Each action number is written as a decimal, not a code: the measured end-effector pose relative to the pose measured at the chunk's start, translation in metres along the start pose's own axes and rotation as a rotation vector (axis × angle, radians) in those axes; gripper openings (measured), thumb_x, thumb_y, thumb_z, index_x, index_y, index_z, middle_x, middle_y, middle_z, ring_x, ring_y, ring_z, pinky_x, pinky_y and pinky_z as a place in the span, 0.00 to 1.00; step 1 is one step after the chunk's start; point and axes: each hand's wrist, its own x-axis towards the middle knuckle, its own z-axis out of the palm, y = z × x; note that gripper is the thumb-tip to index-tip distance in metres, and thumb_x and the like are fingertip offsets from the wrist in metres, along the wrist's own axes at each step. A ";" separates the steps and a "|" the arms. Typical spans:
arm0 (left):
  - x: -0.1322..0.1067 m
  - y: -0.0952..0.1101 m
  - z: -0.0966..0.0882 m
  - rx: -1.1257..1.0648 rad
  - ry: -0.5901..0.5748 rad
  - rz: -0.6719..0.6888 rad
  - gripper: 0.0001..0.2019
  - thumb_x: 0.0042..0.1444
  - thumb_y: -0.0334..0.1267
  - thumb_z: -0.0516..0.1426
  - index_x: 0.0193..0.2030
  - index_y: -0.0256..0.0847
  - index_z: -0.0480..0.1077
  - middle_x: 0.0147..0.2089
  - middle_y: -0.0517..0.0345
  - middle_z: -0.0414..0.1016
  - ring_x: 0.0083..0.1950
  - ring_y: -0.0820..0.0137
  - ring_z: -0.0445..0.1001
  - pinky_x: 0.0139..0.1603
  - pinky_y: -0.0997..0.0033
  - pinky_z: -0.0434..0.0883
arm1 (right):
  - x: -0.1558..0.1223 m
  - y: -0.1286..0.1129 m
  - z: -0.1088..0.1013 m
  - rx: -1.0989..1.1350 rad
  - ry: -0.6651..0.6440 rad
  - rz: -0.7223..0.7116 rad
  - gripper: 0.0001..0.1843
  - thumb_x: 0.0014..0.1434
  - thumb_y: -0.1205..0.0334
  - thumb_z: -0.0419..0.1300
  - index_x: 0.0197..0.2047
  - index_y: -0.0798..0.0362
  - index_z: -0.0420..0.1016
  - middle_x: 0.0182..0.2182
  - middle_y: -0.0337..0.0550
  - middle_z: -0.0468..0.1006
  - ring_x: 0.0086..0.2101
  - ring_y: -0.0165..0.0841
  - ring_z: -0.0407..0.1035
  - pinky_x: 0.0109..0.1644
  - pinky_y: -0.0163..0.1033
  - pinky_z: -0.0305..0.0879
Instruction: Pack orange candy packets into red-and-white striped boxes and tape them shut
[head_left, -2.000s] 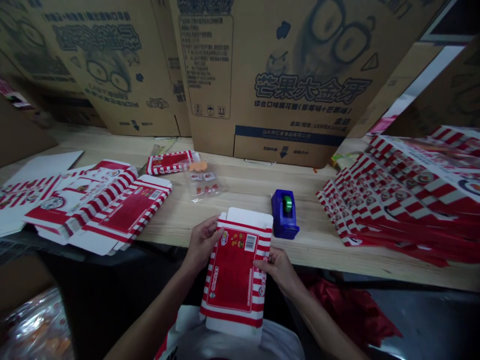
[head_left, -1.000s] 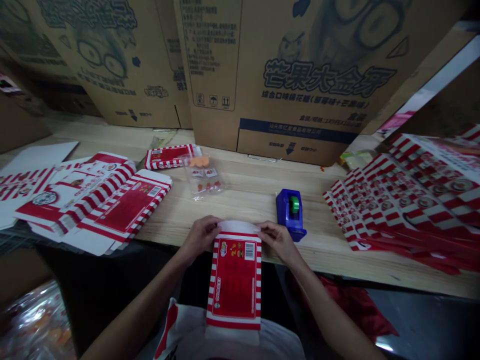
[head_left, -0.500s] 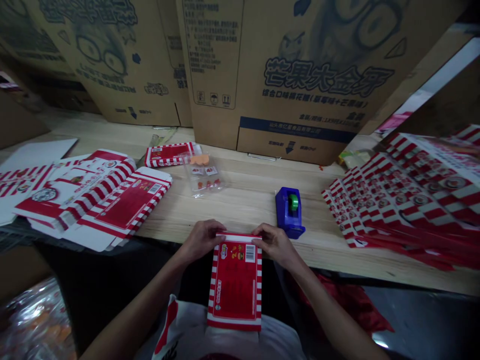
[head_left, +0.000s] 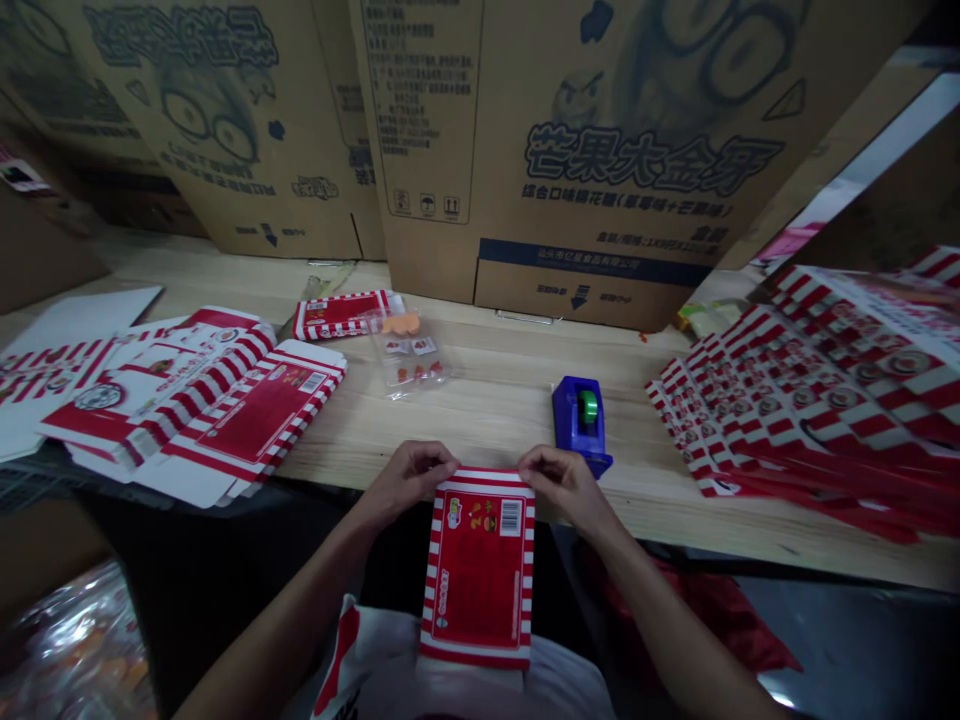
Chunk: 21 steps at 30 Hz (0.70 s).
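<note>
Holding: red-striped carton (head_left: 478, 570), flat, upright against the body, top edge just past the table's near edge
Left hand (head_left: 407, 485): fingers gripping carton's top left corner
Right hand (head_left: 564, 485): fingers gripping top right corner
Nearby: blue tape dispenser (head_left: 579, 420) just beyond right hand, on wooden table (head_left: 495, 420)

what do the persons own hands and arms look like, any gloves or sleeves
The left hand and right hand are bare, with no gloves, rings or watch visible, and both forearms show no sleeve. The white top below them has a red marking.
</note>
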 end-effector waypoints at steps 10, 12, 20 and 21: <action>-0.011 -0.032 0.022 -0.077 0.195 0.017 0.14 0.50 0.46 0.64 0.26 0.37 0.71 0.32 0.54 0.74 0.33 0.69 0.71 0.35 0.73 0.68 | -0.028 0.025 0.029 -0.071 0.145 -0.135 0.04 0.58 0.61 0.61 0.34 0.51 0.74 0.38 0.45 0.77 0.40 0.37 0.72 0.43 0.41 0.69; -0.012 -0.035 0.023 -0.072 0.226 0.017 0.13 0.52 0.46 0.63 0.27 0.38 0.71 0.30 0.57 0.72 0.32 0.71 0.69 0.33 0.75 0.67 | -0.035 0.022 0.024 -0.152 0.206 -0.181 0.07 0.58 0.61 0.61 0.41 0.49 0.76 0.46 0.48 0.76 0.45 0.40 0.71 0.48 0.44 0.68; -0.014 -0.039 0.032 -0.190 0.199 -0.060 0.11 0.55 0.46 0.61 0.34 0.40 0.72 0.32 0.60 0.72 0.31 0.71 0.71 0.31 0.75 0.69 | -0.027 0.022 -0.044 -0.304 0.820 -0.074 0.11 0.56 0.53 0.61 0.32 0.52 0.77 0.36 0.46 0.70 0.31 0.33 0.64 0.28 0.36 0.62; -0.014 -0.039 0.035 -0.210 0.196 -0.075 0.11 0.54 0.46 0.62 0.36 0.41 0.72 0.33 0.60 0.72 0.31 0.70 0.72 0.31 0.75 0.70 | -0.023 0.026 -0.048 -0.278 0.802 -0.045 0.12 0.54 0.52 0.62 0.29 0.52 0.77 0.33 0.44 0.70 0.31 0.33 0.64 0.29 0.36 0.62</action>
